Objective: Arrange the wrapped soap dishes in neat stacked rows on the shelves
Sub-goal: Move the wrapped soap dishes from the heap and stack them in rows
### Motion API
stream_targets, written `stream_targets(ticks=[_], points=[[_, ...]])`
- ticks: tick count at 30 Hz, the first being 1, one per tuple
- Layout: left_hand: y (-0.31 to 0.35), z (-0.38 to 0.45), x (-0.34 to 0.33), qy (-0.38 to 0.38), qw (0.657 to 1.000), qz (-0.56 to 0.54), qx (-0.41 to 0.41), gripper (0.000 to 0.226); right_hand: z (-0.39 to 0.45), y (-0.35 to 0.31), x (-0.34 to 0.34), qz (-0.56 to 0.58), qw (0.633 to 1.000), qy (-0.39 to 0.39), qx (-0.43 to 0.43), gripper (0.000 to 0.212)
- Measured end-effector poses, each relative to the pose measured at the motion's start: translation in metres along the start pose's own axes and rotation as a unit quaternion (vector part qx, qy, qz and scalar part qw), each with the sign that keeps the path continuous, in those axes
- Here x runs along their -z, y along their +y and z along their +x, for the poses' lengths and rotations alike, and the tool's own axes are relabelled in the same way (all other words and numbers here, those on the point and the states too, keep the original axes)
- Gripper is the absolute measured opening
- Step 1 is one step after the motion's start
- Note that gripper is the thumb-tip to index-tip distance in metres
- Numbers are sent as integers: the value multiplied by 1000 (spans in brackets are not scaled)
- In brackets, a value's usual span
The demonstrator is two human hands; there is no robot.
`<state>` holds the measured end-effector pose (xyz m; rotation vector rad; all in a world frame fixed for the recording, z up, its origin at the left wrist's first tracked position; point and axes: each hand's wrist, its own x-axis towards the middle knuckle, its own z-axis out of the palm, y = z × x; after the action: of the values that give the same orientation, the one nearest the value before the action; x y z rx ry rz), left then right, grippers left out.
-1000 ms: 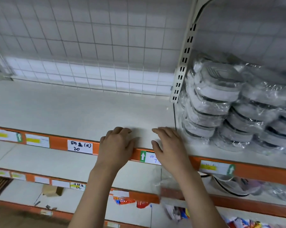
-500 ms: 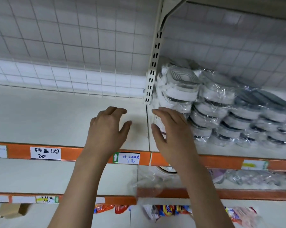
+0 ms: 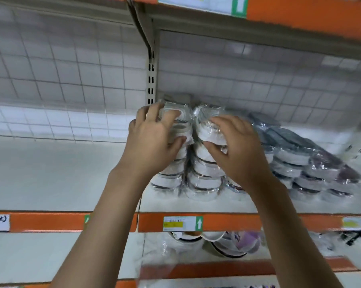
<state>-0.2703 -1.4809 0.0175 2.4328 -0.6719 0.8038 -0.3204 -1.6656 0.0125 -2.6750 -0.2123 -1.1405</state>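
A white shelf (image 3: 51, 179) with an orange front edge (image 3: 227, 222) runs across the view, backed by a white wire grid panel (image 3: 61, 69) and split by a slotted upright post (image 3: 151, 80). Another shelf (image 3: 279, 11) with the same orange edge hangs above, and a lower shelf (image 3: 61, 252) shows beneath. On the right section of the middle shelf sit the wrapped soap dishes (image 3: 204, 179), stacked in columns several high, white ones at the left and grey and purplish ones (image 3: 320, 163) further right, all in clear plastic wrap. More wrapped dishes (image 3: 227, 244) lie loosely on the lower shelf just below. The person's two bare forearms reach up from the bottom. The left hand (image 3: 150, 140) grips the top of the leftmost column, fingers curled over its upper dish and thumb pressed against the side. The right hand (image 3: 235, 146) holds the top of the neighbouring column, fingers curled over the wrap and thumb pressed in below. A price label (image 3: 182, 223) with a green arrow sits on the orange edge under the stacks
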Motion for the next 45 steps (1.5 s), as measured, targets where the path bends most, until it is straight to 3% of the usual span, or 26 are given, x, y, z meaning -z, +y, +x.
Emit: stream_targets(ticks=[3, 8, 14, 18, 29, 32, 38, 45], points=[[6, 16, -8, -68, 996, 56, 4, 75, 15, 15, 5, -33, 993, -114, -14, 69], [8, 31, -10, -166, 980, 102, 25, 98, 37, 31, 1, -95, 977, -189, -14, 95], [13, 38, -18, -177, 972, 149, 46, 93, 48, 41, -10, -74, 965, -250, -20, 111], [15, 37, -20, -148, 978, 142, 45, 85, 47, 47, -20, -18, 977, -214, -4, 102], [1, 44, -16, -153, 983, 88, 54, 99, 44, 57, -25, 79, 985, -156, 0, 88], [-2, 43, -13, -126, 989, 57, 49, 101, 40, 52, -12, 105, 987, -121, -20, 80], [1, 21, 4, -8, 1000, -14, 20, 83, 26, 29, 19, 167, 985, -12, -40, 74], [11, -44, 28, 192, 980, -41, 33, 69, -5, -6, 23, 273, 960, 65, -4, 70]])
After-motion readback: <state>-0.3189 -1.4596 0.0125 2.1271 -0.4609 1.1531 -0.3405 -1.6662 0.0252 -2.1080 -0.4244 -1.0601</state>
